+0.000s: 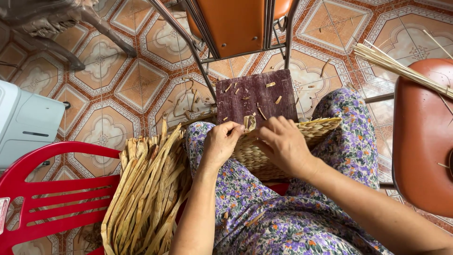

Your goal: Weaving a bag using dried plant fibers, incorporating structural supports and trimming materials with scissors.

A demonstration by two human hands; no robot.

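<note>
A half-woven straw basket (pixel 317 129) rests on my lap, its rim pointing away from me. My left hand (pixel 220 143) and my right hand (pixel 281 143) meet at the basket's near edge. Both pinch a short flat straw strip (pixel 249 122) that sticks up between the fingertips. My fingers are closed around the strip and the weave. A dark purple board (pixel 257 97) lies on the floor just beyond the basket, littered with small straw cuttings.
A bundle of dried straw strips (pixel 146 189) leans on a red plastic chair (pixel 42 189) at my left. An orange metal-framed chair (pixel 236 23) stands ahead. A brown stool (pixel 422 141) at the right carries thin pale sticks (pixel 401 68). A white appliance (pixel 26 120) sits far left on the patterned tiles.
</note>
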